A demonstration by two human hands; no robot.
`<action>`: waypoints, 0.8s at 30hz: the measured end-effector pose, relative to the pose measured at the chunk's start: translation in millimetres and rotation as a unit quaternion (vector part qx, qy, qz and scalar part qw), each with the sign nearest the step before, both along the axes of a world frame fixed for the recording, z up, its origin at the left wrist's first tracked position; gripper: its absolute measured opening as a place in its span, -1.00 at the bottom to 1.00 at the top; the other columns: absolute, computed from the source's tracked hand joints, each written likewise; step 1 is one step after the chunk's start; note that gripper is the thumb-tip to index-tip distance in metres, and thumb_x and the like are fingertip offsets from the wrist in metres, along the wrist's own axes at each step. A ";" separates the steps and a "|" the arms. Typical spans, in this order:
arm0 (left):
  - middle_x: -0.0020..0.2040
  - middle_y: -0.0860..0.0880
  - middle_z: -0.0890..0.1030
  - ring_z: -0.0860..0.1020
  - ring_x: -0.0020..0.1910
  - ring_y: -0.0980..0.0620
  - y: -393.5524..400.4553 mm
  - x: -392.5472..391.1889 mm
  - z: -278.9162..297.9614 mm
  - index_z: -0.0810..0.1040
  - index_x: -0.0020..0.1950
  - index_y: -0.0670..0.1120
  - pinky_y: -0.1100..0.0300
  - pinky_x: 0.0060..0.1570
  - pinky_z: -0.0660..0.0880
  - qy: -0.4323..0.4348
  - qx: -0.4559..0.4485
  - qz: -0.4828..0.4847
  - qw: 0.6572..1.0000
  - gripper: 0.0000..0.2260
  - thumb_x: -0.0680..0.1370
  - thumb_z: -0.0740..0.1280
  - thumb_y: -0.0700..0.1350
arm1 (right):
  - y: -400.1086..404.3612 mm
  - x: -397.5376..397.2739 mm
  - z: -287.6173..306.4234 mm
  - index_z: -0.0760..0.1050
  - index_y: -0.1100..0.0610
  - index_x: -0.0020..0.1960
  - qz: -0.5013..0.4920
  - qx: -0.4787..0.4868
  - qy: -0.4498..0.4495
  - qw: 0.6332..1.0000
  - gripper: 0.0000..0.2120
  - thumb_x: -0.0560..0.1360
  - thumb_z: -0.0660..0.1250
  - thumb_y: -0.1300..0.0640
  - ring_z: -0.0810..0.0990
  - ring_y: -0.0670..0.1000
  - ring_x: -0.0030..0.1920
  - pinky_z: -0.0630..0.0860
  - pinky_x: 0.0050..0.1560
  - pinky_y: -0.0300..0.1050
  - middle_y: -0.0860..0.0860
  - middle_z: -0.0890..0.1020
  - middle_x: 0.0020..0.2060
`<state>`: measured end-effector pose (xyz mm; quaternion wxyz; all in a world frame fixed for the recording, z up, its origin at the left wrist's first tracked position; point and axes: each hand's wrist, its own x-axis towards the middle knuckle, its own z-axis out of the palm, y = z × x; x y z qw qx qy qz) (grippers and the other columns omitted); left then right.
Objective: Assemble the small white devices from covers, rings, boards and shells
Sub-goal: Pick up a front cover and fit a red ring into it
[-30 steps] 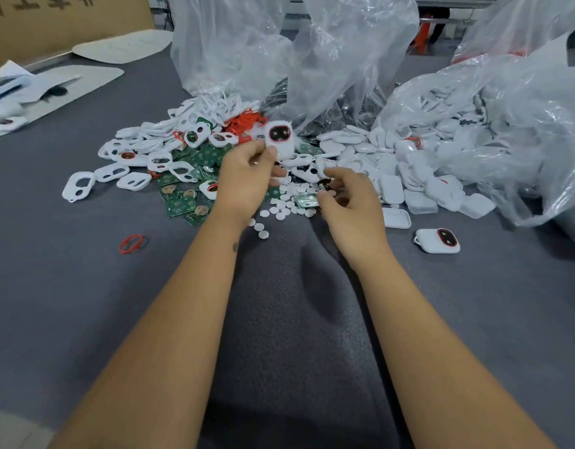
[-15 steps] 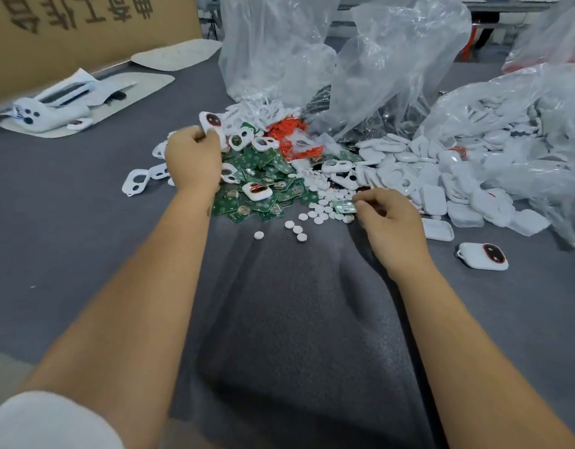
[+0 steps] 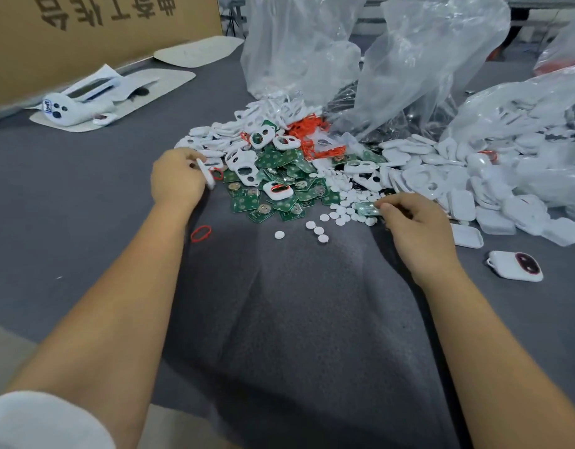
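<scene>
Fingers of my left hand (image 3: pixel 177 181) curl round a white cover (image 3: pixel 205 171) with its red ring beside the cover pile, ready for a board, while my right hand (image 3: pixel 415 222) pinches a green board (image 3: pixel 367 209) among the discs.

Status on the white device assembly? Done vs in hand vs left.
Done: one closed device lies alone at the right on the grey cloth. In hand: the left hand holds a white cover with a red ring; the right hand pinches a small part by the white discs. Left: big loose piles of green boards, covers and shells.
</scene>
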<state>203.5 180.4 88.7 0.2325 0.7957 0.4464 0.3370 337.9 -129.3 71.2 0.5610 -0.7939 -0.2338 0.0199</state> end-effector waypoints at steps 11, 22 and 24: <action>0.31 0.01 0.54 0.39 0.40 -0.01 -42.2 33.8 7.0 0.67 -0.04 0.10 0.06 0.37 0.32 -0.147 -0.035 -0.158 0.976 -0.61 0.45 0.26 -0.37 | -0.2 -0.1 0.0 0.61 -0.07 -0.14 -0.002 0.016 0.011 1.000 -0.83 0.52 0.29 0.13 0.54 -0.12 -0.10 0.41 -0.02 -0.19 -0.14 0.62 -0.16; -0.10 0.09 0.67 0.60 -0.05 0.22 -103.5 58.6 32.4 0.61 -0.11 0.01 0.23 -0.02 0.54 -0.280 -0.038 -0.252 0.925 -0.81 0.48 0.30 -0.27 | 0.2 -1.9 1.2 0.60 0.00 0.00 -0.019 0.013 -0.025 0.999 -0.84 0.52 0.31 0.20 0.56 -0.10 -0.03 0.49 0.09 -0.18 -0.05 0.62 -0.03; -0.23 0.03 0.67 0.64 -0.18 0.07 -116.6 66.7 36.7 0.53 -0.17 -0.04 0.12 -0.11 0.56 -0.329 -0.109 -0.256 0.902 -0.84 0.49 0.24 -0.28 | 0.1 -1.8 2.3 0.61 0.03 0.03 -0.022 -0.012 -0.044 0.999 -0.84 0.53 0.29 0.20 0.53 -0.11 -0.04 0.44 0.06 -0.22 -0.04 0.61 -0.03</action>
